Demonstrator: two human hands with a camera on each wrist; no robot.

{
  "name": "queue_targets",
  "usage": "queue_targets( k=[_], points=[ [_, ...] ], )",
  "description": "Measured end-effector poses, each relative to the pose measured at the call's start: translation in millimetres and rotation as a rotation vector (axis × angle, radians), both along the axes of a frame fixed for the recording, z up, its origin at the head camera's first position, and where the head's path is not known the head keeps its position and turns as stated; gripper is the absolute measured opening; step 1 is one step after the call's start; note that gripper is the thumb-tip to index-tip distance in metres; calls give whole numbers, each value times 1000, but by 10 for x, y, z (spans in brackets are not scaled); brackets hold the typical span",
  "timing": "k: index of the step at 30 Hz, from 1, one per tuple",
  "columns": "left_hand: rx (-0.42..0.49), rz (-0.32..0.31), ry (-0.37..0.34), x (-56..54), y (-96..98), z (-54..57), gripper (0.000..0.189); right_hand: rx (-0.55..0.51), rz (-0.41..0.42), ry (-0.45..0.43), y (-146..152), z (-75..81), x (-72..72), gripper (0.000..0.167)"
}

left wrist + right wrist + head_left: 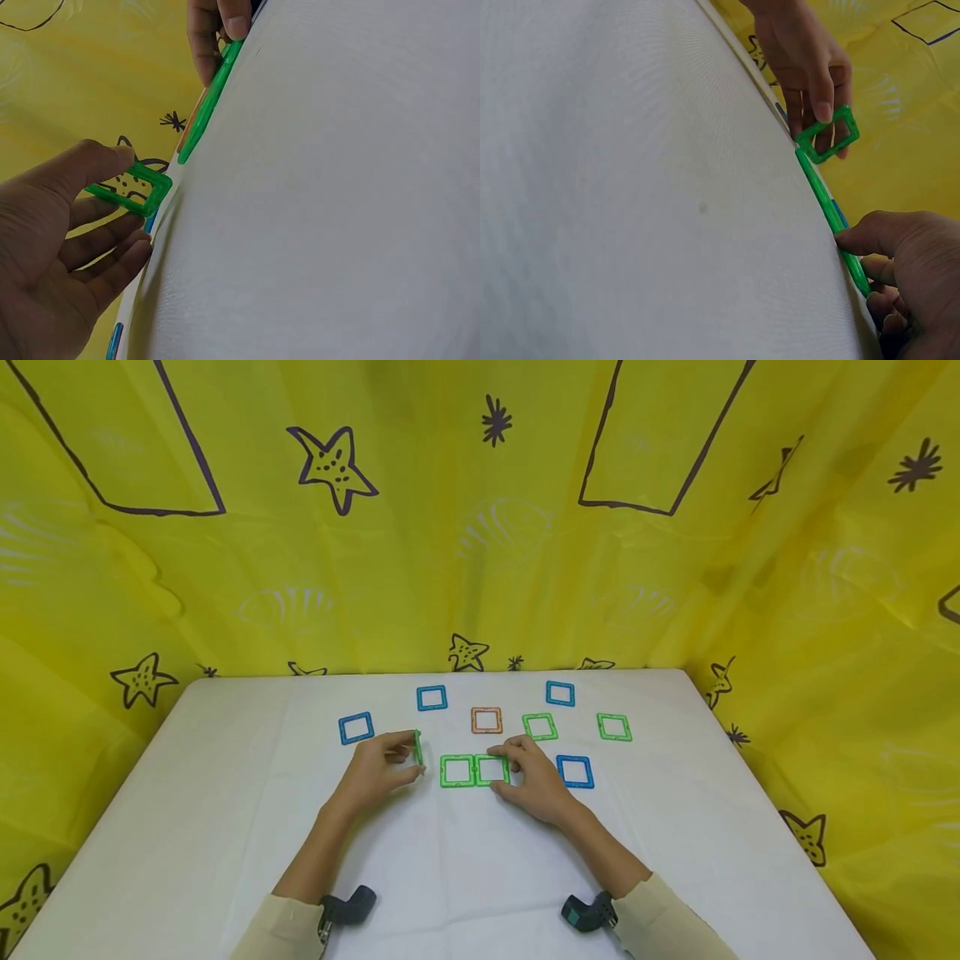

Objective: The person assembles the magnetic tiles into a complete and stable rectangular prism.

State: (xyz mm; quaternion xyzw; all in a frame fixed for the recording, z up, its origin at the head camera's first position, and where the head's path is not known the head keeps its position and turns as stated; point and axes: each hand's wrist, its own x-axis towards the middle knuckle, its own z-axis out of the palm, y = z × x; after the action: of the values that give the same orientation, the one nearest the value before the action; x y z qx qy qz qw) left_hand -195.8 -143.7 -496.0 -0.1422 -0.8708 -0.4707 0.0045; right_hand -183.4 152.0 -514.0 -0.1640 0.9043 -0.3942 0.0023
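Observation:
My left hand pinches a green square frame tile between thumb and fingers, holding it on edge just left of a joined pair. That pair is two green square tiles lying flat side by side on the white table. With thumb and fingers my right hand grips the right-hand tile of the pair at its near and far edges. In the right wrist view, the flat green tiles show edge-on under the right thumb, and the upright tile stands beyond their far end.
Loose tiles lie around the hands: blue ones at left, back and right, an orange one behind the pair, and green ones at back right. A yellow patterned curtain hangs behind the white table.

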Motion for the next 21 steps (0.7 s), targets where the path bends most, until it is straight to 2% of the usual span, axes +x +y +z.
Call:
queue_targets(
  k=[4,9,21],
  points=[
    [-5,-52,24,9,14,-11,58,-1,2,2,5,-2,-3,50],
    [-3,-82,16,20,58,-23,59,5,5,-2,5,-3,-4,50],
    [-18,-89,-2,54,159,-29,58,9,5,-1,1,14,2,50]
  ],
)
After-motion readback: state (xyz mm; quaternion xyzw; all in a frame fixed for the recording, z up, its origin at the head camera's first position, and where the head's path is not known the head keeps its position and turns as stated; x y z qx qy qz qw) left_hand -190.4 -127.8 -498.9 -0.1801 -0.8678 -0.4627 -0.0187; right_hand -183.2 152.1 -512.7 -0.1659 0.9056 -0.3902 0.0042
